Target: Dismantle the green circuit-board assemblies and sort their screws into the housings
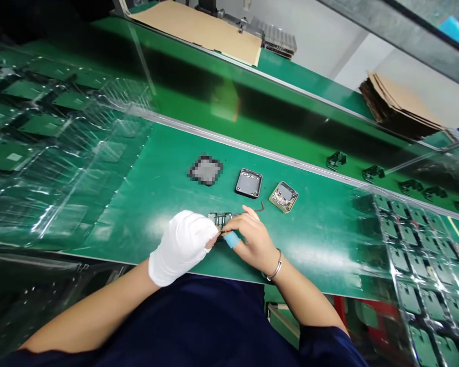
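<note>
My left hand (185,244) wears a white glove, its fingertips bare. Its fingers are closed at the edge of a small slotted metal part (221,219) on the bench, partly hidden by both hands. From the other side my right hand (254,239), bare with blue tape (232,239) on a finger, meets it in a pinch; what lies between the fingertips is too small to make out. A thin hex key (262,206) runs along the right fingers, its bent end pointing away. Beyond lie a square dark housing (248,183), a square piece with shiny metal bits (284,197) and a pixelated square item (205,169).
Clear plastic trays with green parts stand left (34,122) and right (421,255) on the green bench (313,244). Several small dark parts (374,173) line the back right. Above is a shelf with cardboard (199,30) and stacked cardboard sheets (400,109).
</note>
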A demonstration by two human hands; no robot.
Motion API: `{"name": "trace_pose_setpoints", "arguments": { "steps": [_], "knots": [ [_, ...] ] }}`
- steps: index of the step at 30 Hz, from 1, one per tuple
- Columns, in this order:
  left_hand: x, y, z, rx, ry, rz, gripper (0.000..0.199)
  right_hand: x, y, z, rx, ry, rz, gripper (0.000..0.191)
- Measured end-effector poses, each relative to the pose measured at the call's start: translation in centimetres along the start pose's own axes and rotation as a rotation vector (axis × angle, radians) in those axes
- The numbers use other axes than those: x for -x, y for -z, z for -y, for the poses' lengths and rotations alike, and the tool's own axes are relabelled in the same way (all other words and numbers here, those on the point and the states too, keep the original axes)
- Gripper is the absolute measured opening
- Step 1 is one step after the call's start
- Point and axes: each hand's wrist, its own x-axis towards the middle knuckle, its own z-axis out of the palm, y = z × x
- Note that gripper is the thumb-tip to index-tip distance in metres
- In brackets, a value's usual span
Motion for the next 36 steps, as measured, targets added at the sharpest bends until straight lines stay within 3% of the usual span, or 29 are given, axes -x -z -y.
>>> {"name": "trace_pose_setpoints", "arguments": {
  "steps": [3, 6, 9, 12, 23, 29, 31, 36],
  "knots": [
    [0.6, -0.3, 0.5, 0.029, 0.070, 0.029, 0.024, -0.3, -0.2, -0.8, 0.031, -0.075, 0.007, 0.009],
    [0.8, -1.2, 1.3, 0.261, 0.307, 0.034, 0.021, -0.8, -0.8, -1.6, 0.024, -0.166, -0.054, 0.009],
    [0.8, -2.2, 2.0, 0.525, 0.515, 0.158, 0.030, -1.2, -1.6, -2.4, 0.035, -0.217, -0.061, 0.009],
    [0.8, -2.8, 2.3, 0.669, 0.601, 0.253, 0.030, -1.4, -2.2, -2.8, 0.054, -0.230, -0.064, 0.008],
    [0.1, -2.7, 2.2, 0.757, 0.673, 0.232, 0.023, -1.6, -2.6, -2.7, -0.023, -0.234, -0.073, 0.011],
    [0.0, -3.3, 2.1, 0.794, 0.769, 0.197, 0.018, -1.5, -2.9, -3.6, -0.439, -0.431, -0.071, 0.008],
    [-0.2, -3.3, 1.9, 0.709, 0.730, 0.195, 0.018, -1.6, -3.0, -3.7, -0.507, -0.474, -0.074, 0.012],
    [-0.8, -3.3, 1.2, 0.374, 0.517, 0.140, 0.022, -1.7, -3.3, -3.8, -0.487, -0.425, -0.053, 0.014]
  ]
}}
